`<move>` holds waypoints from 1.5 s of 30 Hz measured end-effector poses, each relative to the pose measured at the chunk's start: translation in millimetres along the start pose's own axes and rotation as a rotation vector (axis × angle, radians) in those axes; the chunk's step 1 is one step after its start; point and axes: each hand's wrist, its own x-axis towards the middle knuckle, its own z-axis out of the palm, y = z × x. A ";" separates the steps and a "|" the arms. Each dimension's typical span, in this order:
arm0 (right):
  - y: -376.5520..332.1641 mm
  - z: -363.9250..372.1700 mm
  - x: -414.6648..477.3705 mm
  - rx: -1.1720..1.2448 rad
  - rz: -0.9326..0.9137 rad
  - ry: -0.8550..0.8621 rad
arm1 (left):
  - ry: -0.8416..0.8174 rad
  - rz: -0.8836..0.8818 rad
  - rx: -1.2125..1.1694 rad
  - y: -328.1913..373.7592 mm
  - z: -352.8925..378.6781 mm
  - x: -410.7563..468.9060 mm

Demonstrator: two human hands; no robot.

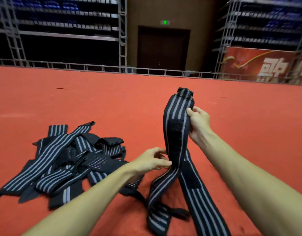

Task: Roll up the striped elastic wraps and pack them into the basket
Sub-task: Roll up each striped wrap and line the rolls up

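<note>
While my right hand [198, 122] grips the raised wrap [176, 126] high above the red floor [112, 103], my left hand [151, 160] pinches it lower, beside the pile [65, 160].

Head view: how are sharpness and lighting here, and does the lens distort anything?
Head view: the left hand, right hand and held wrap are fairly sharp, the wrap's top end slightly smeared; the red carpet is evenly lit, no glare; the back racks are dim, soft, and look tilted by wide-angle distortion.

Left hand [152, 160] low — right hand [198, 123] (higher)
</note>
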 end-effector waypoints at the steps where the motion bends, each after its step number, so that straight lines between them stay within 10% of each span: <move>1: -9.8 -3.0 -4.1 0.029 0.004 -0.003 | -0.002 0.022 0.023 1.6 4.9 -2.6; 17: -81.8 -19.6 -64.2 -0.042 -0.054 -0.042 | -0.266 0.156 -0.193 96.2 28.2 -86.7; 26: -24.7 -31.7 -50.9 -0.268 -0.059 -0.072 | -0.328 -0.036 -0.239 23.6 29.4 -72.5; 45: 135.6 -42.7 52.4 -0.674 -0.165 -0.332 | 0.558 0.009 -0.209 -59.0 -14.2 96.2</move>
